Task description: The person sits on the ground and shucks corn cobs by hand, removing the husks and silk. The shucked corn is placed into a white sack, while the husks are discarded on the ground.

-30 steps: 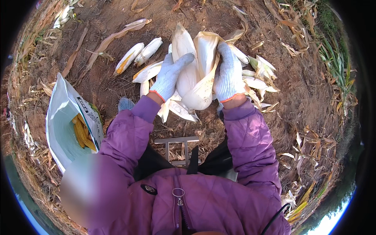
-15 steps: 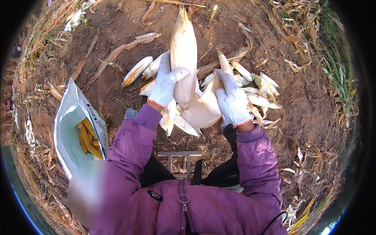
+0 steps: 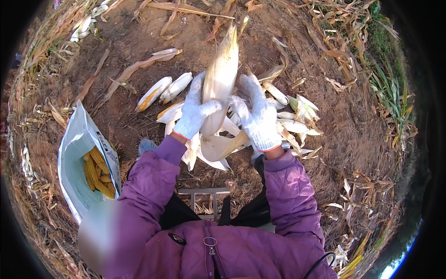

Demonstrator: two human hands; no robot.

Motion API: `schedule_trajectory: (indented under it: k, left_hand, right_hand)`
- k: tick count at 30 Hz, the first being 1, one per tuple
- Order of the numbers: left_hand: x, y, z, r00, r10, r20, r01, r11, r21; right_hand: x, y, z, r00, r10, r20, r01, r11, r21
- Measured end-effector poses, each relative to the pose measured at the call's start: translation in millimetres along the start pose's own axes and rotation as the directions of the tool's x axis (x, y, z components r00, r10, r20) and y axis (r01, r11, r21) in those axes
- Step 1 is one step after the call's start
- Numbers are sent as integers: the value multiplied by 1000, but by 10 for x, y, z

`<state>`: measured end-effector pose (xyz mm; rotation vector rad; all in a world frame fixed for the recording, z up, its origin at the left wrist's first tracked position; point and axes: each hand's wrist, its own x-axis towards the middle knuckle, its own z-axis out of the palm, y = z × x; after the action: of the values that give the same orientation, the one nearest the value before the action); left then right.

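Note:
A large ear of corn [image 3: 221, 69] in pale husk points away from me, its tip at the far end. My left hand [image 3: 196, 108], in a white knit glove, is closed round its left side, the thumb across the front. A peeled-back husk leaf [image 3: 223, 145] hangs folded down at the near end. My right hand [image 3: 258, 110], gloved alike, is at the ear's right side, thumb and forefinger apart with the tips by the husk. Nothing shows gripped between them. Loose husks [image 3: 190, 153] lie beneath the hands.
On the left stands an upright white bag [image 3: 69, 158] holding several husked yellow corn cobs [image 3: 98, 169]. Partly husked ears [image 3: 153, 94] lie beyond my left hand. More husks [image 3: 304, 111] are heaped to the right. A metal frame [image 3: 204, 191] sits between my legs.
My right hand has let go of the husk leaf it was pulling rightward and moved back against the ear. That leaf now folds down below. The view has shifted slightly.

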<state>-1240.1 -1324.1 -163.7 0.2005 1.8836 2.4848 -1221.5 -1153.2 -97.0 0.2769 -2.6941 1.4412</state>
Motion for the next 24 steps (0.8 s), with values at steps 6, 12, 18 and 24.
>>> schedule_trajectory:
  k: [6, 12, 18, 24]
  left_hand:
    - [-60, -15, -47, 986, 135, 98, -162, 918, 363]
    - [-78, 63, 5, 968, 251, 29, -241, 881, 407]
    - [-171, -124, 10, 944, 326, -39, -253, 797, 548]
    - [-102, -84, -18, 956, 293, 20, -263, 824, 501]
  right_hand:
    - [53, 107, 339, 937, 348, 16, -348, 937, 19]
    - [44, 298, 465, 946, 324, -9, -312, 916, 254]
    - [9, 348, 528, 921, 389, 16, -378, 884, 276]
    - [-18, 301, 468, 945, 322, -55, -311, 939, 149]
